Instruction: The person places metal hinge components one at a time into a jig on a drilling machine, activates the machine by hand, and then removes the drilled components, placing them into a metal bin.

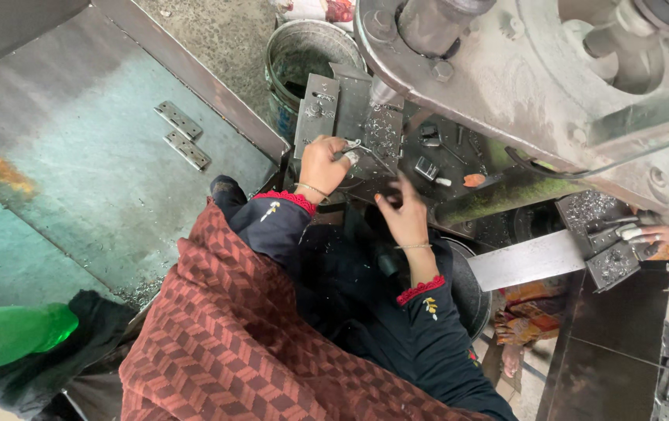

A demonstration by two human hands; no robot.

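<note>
Near the centre of the frame, the left hand [321,165] is curled into a fist around a thin bent wire tool [362,150], whose shiny tip points right across the dark, filing-speckled steel bed of the press [385,132]. Just to the lower right, the right hand [404,217] lies open, fingers spread and slightly curled, its fingertips touching the bed's lower edge; it grips nothing that can be made out. Both wrists wear thin bangles and dark sleeves with red scalloped cuffs. A brick-red shawl [225,335] with a woven chevron pattern fills the lower middle of the frame.

Above the hands, in the upper right, looms the grey cast-iron body of the machine [521,70], rounded and bolted, dusted with grime. A dented round metal bucket [303,58] sits at top centre, just beside the bed. At the upper left, two small flat metal hinges [183,134], rectangular with punched holes, lie side by side on a scuffed, greenish sheet-metal table [77,179] bearing a rust patch. A translucent green plastic shape [7,335] shows at the lower left. At the right edge, another person's hand [658,232] rests by a second steel block covered in shavings.
</note>
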